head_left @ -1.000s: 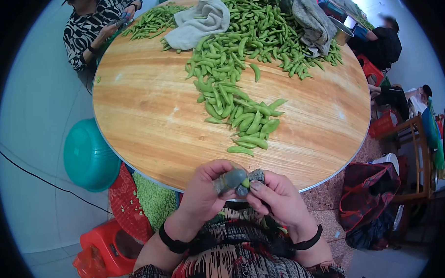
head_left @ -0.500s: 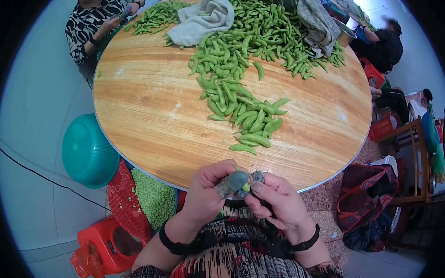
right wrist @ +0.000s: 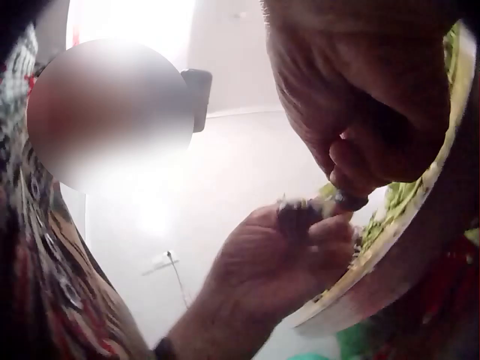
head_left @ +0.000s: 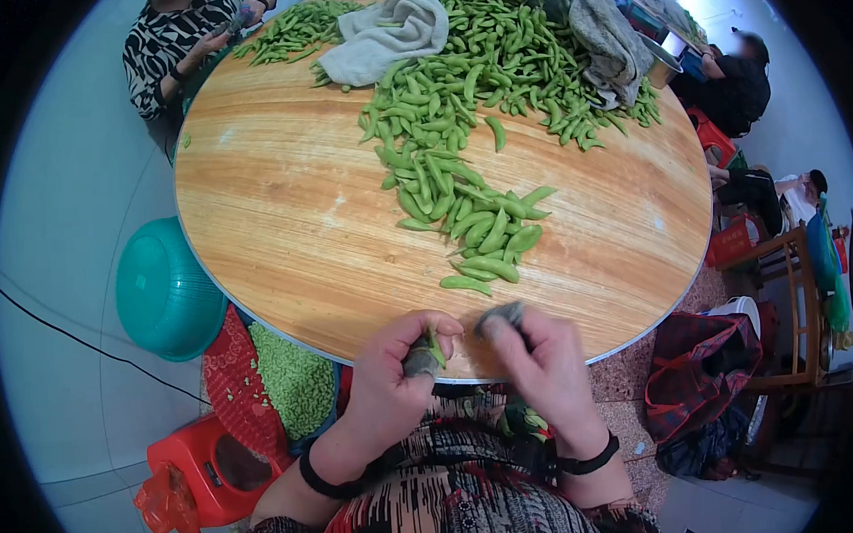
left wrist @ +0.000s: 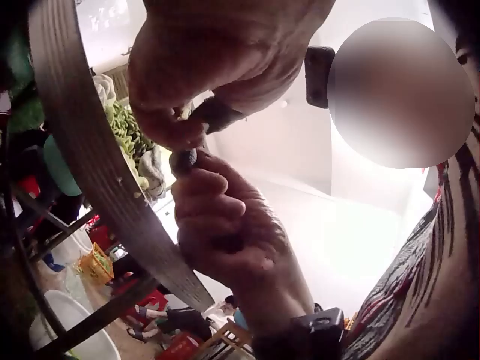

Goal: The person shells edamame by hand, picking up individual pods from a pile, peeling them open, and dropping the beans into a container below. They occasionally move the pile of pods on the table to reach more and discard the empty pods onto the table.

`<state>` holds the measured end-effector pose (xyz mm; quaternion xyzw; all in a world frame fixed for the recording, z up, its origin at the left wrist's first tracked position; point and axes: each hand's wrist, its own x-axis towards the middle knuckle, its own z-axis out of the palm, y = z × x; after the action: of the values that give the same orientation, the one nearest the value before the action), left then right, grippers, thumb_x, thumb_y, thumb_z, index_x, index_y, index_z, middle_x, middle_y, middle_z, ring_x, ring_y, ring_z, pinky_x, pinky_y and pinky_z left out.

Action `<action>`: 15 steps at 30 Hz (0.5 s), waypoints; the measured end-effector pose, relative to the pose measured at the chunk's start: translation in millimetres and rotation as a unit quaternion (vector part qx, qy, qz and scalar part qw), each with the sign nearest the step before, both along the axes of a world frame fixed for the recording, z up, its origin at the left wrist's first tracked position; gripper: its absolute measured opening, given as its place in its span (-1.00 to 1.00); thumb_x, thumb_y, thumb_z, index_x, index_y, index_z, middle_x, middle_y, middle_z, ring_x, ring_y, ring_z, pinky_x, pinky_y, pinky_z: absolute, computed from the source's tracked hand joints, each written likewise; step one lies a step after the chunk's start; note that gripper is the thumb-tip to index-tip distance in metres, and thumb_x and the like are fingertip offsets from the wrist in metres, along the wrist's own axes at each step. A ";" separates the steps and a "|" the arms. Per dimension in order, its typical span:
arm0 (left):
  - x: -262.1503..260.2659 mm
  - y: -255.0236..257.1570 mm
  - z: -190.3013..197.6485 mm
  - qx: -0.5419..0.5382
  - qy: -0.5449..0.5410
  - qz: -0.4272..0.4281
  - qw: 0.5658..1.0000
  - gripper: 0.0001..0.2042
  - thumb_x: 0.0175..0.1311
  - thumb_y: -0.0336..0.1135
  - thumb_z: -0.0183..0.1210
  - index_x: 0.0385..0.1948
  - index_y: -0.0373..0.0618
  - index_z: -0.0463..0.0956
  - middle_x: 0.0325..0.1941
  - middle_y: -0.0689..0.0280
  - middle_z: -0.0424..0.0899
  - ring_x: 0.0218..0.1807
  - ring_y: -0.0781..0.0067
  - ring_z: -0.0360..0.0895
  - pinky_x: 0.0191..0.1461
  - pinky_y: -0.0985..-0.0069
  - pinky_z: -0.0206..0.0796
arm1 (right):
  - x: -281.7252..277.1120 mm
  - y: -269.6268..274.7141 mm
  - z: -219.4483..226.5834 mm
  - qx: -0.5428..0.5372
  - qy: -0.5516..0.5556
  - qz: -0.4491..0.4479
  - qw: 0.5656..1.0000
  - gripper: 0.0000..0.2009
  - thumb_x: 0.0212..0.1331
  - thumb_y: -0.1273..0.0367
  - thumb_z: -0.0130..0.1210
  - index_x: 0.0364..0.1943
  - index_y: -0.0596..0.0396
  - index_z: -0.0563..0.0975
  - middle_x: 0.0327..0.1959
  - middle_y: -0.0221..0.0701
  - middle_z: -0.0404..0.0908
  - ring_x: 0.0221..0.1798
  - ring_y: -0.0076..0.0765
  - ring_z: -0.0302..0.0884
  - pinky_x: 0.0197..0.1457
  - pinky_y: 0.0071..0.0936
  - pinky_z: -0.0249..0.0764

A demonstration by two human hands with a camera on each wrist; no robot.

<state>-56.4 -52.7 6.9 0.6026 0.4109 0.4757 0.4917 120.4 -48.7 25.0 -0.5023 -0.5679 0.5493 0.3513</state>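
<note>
In the head view my left hand (head_left: 393, 371), at the table's near edge, pinches a green soybean pod (head_left: 437, 348) between thumb and fingers. A grey-green cover (head_left: 419, 361) wraps that thumb. A little to its right, my right hand (head_left: 547, 361) is blurred, fingers curled and thumb against the forefinger; no pod shows in it. Its fingertip wears a dark cover (head_left: 501, 315). Both hands come close together in the left wrist view, the right hand (left wrist: 217, 217) below. A loose trail of pods (head_left: 486, 229) lies just beyond the hands on the round wooden table (head_left: 284, 234).
A large pod heap (head_left: 504, 52) covers the far side, with a pale cloth (head_left: 390, 42) and a grey cloth (head_left: 609, 49) on it. Shelled beans (head_left: 294, 379) fill a container below the left edge, near a turquoise basin (head_left: 169, 290) and red stool (head_left: 208, 471). A plaid bag (head_left: 702, 365) stands right.
My hands were together on a pod with a bean showing. Now the right hand has drawn away to the right and the left alone holds a pod, lower and tilted.
</note>
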 end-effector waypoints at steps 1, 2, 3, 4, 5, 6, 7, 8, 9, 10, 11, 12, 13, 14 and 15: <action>-5.3 -0.2 3.0 0.014 0.071 -0.049 0.996 -0.68 -0.04 -0.66 0.04 -0.17 -0.22 0.45 -0.37 0.40 0.49 -0.36 0.62 0.45 -0.26 0.64 0.28 | 1.5 8.2 -0.1 0.140 -0.143 -0.058 0.978 -0.85 0.16 0.36 0.06 -0.43 0.17 0.48 -0.68 -0.40 0.46 -0.68 -0.42 0.40 -0.60 -0.48 0.31; -7.7 0.1 6.6 0.028 0.141 -0.098 0.985 -0.64 -0.06 -0.64 0.06 -0.13 -0.20 0.45 -0.36 0.38 0.49 -0.34 0.59 0.46 -0.26 0.62 0.27 | 2.6 13.6 -1.4 0.274 -0.280 -0.115 0.913 -0.85 0.13 0.35 0.08 -0.43 0.16 0.47 -0.68 -0.32 0.49 -0.68 -0.27 0.45 -0.60 -0.39 0.35; -5.9 -0.2 12.8 0.028 0.140 -0.099 0.985 -0.64 -0.06 -0.64 0.06 -0.13 -0.20 0.45 -0.36 0.38 0.49 -0.34 0.59 0.46 -0.26 0.62 0.27 | 2.0 15.4 -3.8 0.273 -0.281 -0.116 0.913 -0.85 0.13 0.35 0.08 -0.43 0.16 0.47 -0.68 -0.32 0.49 -0.68 -0.27 0.45 -0.60 -0.39 0.35; -2.3 -0.8 20.5 -0.002 0.159 -0.071 0.985 -0.64 -0.05 -0.62 0.08 -0.12 -0.19 0.46 -0.34 0.33 0.50 -0.32 0.47 0.48 -0.26 0.56 0.28 | 0.3 16.7 -6.8 0.281 -0.348 -0.095 0.889 -0.86 0.11 0.35 0.09 -0.44 0.15 0.45 -0.67 -0.27 0.49 -0.65 -0.18 0.47 -0.58 -0.34 0.37; 1.3 0.3 24.9 -0.032 0.178 -0.043 0.983 -0.63 -0.05 -0.59 0.10 -0.10 -0.18 0.46 -0.32 0.27 0.51 -0.31 0.36 0.49 -0.27 0.49 0.30 | -0.9 17.7 -9.8 0.287 -0.413 -0.075 0.861 -0.86 0.08 0.35 0.09 -0.45 0.13 0.44 -0.66 -0.22 0.49 -0.62 -0.10 0.48 -0.57 -0.28 0.39; 4.3 7.5 24.9 -0.032 0.178 -0.044 0.983 -0.63 -0.05 -0.59 0.10 -0.10 -0.18 0.46 -0.32 0.27 0.51 -0.31 0.36 0.49 -0.27 0.49 0.30 | -1.2 16.5 -13.3 0.304 -0.437 -0.063 0.844 -0.86 0.07 0.36 0.08 -0.46 0.13 0.41 -0.69 -0.24 0.47 -0.62 -0.10 0.49 -0.57 -0.27 0.40; 7.4 18.9 23.4 0.076 0.260 -0.003 0.963 -0.65 -0.04 -0.56 0.12 -0.11 -0.19 0.46 -0.30 0.22 0.51 -0.32 0.26 0.49 -0.28 0.45 0.31 | -2.2 15.7 -12.7 0.304 -0.437 -0.063 0.844 -0.86 0.07 0.36 0.08 -0.46 0.13 0.41 -0.69 -0.24 0.47 -0.62 -0.10 0.49 -0.57 -0.27 0.40; 9.0 27.0 20.3 0.182 0.337 0.038 0.923 -0.67 -0.02 -0.53 0.15 -0.12 -0.20 0.46 -0.27 0.16 0.51 -0.33 0.17 0.48 -0.30 0.40 0.33 | -3.4 15.1 -11.4 0.295 -0.434 -0.053 0.849 -0.85 0.06 0.36 0.08 -0.47 0.13 0.41 -0.68 -0.23 0.48 -0.61 -0.09 0.49 -0.57 -0.27 0.39; 9.7 31.5 14.3 0.182 0.337 0.038 0.923 -0.67 -0.02 -0.53 0.15 -0.12 -0.20 0.46 -0.27 0.16 0.51 -0.33 0.17 0.48 -0.30 0.40 0.33 | -4.1 14.6 -10.2 0.286 -0.431 -0.043 0.855 -0.85 0.05 0.36 0.09 -0.49 0.13 0.41 -0.67 -0.23 0.49 -0.61 -0.09 0.49 -0.57 -0.26 0.39; 10.5 35.5 6.9 0.191 0.371 0.032 0.908 -0.69 -0.01 -0.51 0.15 -0.14 -0.20 0.46 -0.27 0.14 0.51 -0.34 0.10 0.46 -0.29 0.38 0.33 | -3.6 14.2 -9.4 0.286 -0.431 -0.043 0.855 -0.85 0.05 0.36 0.09 -0.49 0.13 0.41 -0.67 -0.23 0.49 -0.61 -0.09 0.49 -0.57 -0.26 0.39; 10.9 37.5 3.4 0.199 0.404 0.026 0.892 -0.70 0.01 -0.50 0.16 -0.15 -0.20 0.46 -0.27 0.11 0.51 -0.35 0.03 0.45 -0.27 0.36 0.34 | -2.6 13.9 -8.6 0.265 -0.418 -0.034 0.868 -0.84 0.03 0.36 0.10 -0.48 0.15 0.42 -0.66 -0.20 0.49 -0.59 -0.08 0.50 -0.56 -0.27 0.39; 11.9 38.1 3.8 0.200 0.404 0.025 0.892 -0.70 0.01 -0.50 0.16 -0.15 -0.20 0.46 -0.27 0.11 0.51 -0.35 0.03 0.45 -0.27 0.36 0.34 | -0.8 13.6 -8.1 0.244 -0.404 -0.024 0.881 -0.84 0.02 0.36 0.12 -0.47 0.16 0.43 -0.65 -0.17 0.50 -0.58 -0.07 0.50 -0.55 -0.27 0.40; 13.0 38.2 3.9 0.183 0.435 0.035 0.881 -0.75 0.03 -0.49 0.15 -0.20 -0.21 0.47 -0.31 0.14 0.51 -0.35 0.14 0.48 -0.27 0.41 0.34 | 1.6 12.1 -9.3 0.243 -0.405 -0.026 0.881 -0.84 0.02 0.36 0.12 -0.47 0.16 0.43 -0.65 -0.17 0.50 -0.58 -0.07 0.50 -0.55 -0.27 0.40; 13.7 38.2 4.2 0.165 0.465 0.045 0.869 -0.80 0.06 -0.48 0.15 -0.24 -0.22 0.48 -0.35 0.17 0.52 -0.35 0.24 0.50 -0.27 0.46 0.33 | 3.7 9.9 -11.4 0.237 -0.317 -0.046 0.917 -0.84 0.04 0.38 0.13 -0.43 0.19 0.45 -0.64 -0.22 0.52 -0.60 -0.16 0.50 -0.55 -0.32 0.39; 13.0 38.0 6.3 0.167 0.465 0.045 0.868 -0.80 0.06 -0.48 0.15 -0.24 -0.22 0.48 -0.35 0.17 0.52 -0.35 0.24 0.50 -0.27 0.46 0.33 | 4.4 8.8 -12.9 0.231 -0.225 -0.066 0.944 -0.83 0.05 0.39 0.14 -0.38 0.22 0.46 -0.64 -0.28 0.53 -0.61 -0.26 0.50 -0.55 -0.37 0.38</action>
<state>-43.3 -14.7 13.1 0.8080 0.5332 0.2233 0.1135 124.8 -39.9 12.2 -0.5548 -0.7086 0.2514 0.3563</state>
